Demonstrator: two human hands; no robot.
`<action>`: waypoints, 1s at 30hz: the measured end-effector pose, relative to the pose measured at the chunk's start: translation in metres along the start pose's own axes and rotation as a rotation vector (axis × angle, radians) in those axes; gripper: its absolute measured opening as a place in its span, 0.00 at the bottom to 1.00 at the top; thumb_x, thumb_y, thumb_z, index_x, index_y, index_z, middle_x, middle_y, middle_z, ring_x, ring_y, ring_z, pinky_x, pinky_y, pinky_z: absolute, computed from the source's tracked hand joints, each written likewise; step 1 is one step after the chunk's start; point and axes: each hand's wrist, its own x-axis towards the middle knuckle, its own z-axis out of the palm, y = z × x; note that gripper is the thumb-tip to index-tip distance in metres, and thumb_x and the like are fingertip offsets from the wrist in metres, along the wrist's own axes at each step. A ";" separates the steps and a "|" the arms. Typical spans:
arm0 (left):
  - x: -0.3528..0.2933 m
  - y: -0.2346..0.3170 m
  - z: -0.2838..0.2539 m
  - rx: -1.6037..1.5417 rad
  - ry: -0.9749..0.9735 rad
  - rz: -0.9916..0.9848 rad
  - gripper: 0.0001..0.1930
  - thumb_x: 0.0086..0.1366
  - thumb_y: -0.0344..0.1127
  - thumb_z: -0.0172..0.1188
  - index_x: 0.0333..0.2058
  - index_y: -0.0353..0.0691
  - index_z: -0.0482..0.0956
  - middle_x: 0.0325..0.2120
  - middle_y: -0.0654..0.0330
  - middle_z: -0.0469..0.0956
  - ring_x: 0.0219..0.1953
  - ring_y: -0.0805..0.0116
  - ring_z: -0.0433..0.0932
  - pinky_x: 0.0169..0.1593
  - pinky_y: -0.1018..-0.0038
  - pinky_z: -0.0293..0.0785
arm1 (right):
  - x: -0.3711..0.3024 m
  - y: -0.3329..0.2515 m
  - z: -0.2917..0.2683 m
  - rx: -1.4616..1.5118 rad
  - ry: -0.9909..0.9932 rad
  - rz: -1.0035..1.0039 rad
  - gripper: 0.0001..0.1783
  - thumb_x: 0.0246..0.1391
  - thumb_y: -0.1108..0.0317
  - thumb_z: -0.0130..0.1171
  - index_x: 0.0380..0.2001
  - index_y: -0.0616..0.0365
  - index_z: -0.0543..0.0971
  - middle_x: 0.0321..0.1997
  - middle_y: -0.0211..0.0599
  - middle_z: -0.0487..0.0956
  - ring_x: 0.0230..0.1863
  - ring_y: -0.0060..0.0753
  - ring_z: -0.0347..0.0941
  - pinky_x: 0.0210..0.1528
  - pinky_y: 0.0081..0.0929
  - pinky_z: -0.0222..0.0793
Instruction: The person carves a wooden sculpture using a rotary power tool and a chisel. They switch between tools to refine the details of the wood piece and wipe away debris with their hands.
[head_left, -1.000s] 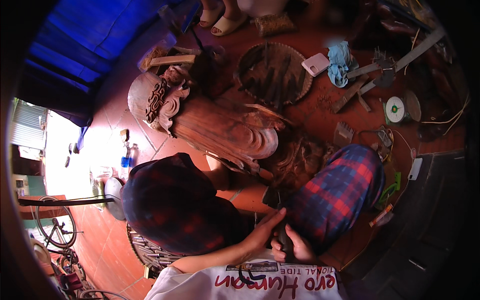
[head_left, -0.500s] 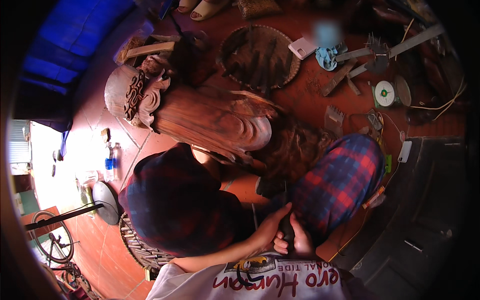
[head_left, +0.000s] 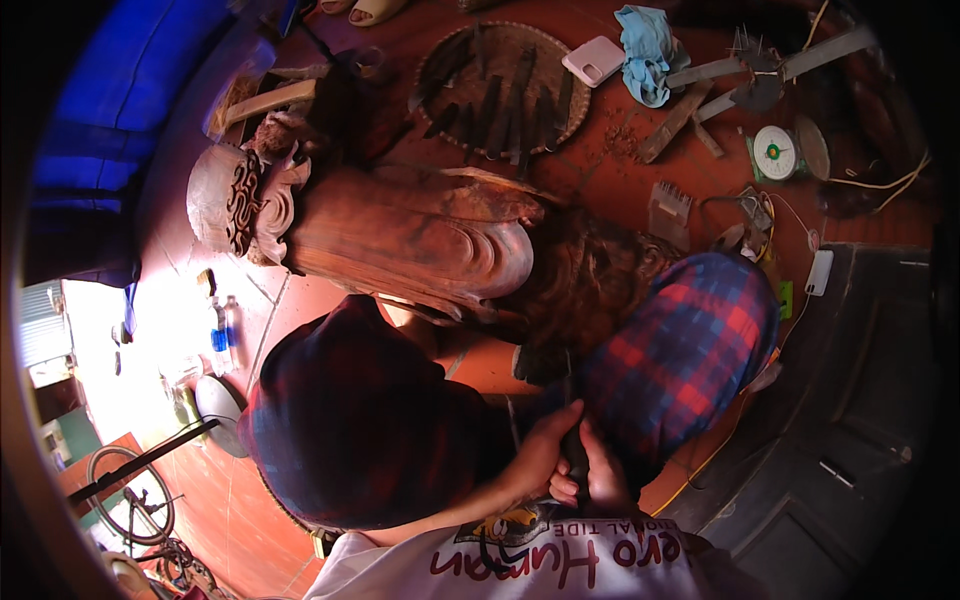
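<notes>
My left hand and my right hand are together in my lap, just above the shirt hem. Both are closed around the dark handle of a carving chisel, whose thin shaft points away from me, toward the carving. A second thin rod shows beside my left hand; whether it is a separate tool I cannot tell. Beyond my knees a large reddish-brown wood carving lies on its side, with flowing folds and a pale, scrolled end at the left. Neither hand touches it.
A round woven basket of dark tools lies behind the carving. Near it are a phone, a blue cloth, crossed wooden bars and a dial scale. Cables run along the right; a bottle stands left.
The view has shifted slightly, so the carving and basket sit a little further left and the basket higher. Both hands keep the same grip on the chisel.
</notes>
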 end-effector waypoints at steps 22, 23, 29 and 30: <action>0.013 0.021 0.001 0.088 -0.007 -0.060 0.23 0.68 0.56 0.45 0.40 0.39 0.72 0.14 0.62 0.67 0.08 0.72 0.68 0.09 0.79 0.67 | 0.011 -0.017 0.003 0.009 0.035 0.083 0.31 0.60 0.35 0.40 0.23 0.54 0.66 0.12 0.32 0.64 0.08 0.25 0.55 0.12 0.22 0.50; 0.009 0.023 0.003 0.086 0.010 -0.086 0.22 0.68 0.54 0.44 0.38 0.39 0.73 0.12 0.64 0.67 0.08 0.73 0.68 0.08 0.79 0.66 | 0.012 -0.016 -0.003 0.013 0.016 0.084 0.31 0.60 0.36 0.39 0.26 0.55 0.67 0.13 0.32 0.64 0.08 0.26 0.55 0.12 0.22 0.51; -0.006 0.012 -0.004 0.065 -0.457 0.410 0.25 0.73 0.48 0.34 0.55 0.34 0.66 0.39 0.53 0.76 0.34 0.67 0.78 0.39 0.80 0.75 | -0.005 -0.024 -0.014 0.008 -0.390 -0.040 0.30 0.63 0.40 0.35 0.39 0.60 0.67 0.18 0.35 0.66 0.09 0.24 0.55 0.13 0.21 0.53; -0.010 0.012 -0.001 0.055 -0.504 0.506 0.25 0.74 0.47 0.34 0.58 0.34 0.64 0.45 0.52 0.76 0.42 0.66 0.79 0.46 0.79 0.75 | -0.007 -0.028 -0.008 -0.016 -0.413 -0.035 0.30 0.62 0.39 0.40 0.37 0.61 0.67 0.17 0.33 0.65 0.09 0.22 0.55 0.13 0.17 0.53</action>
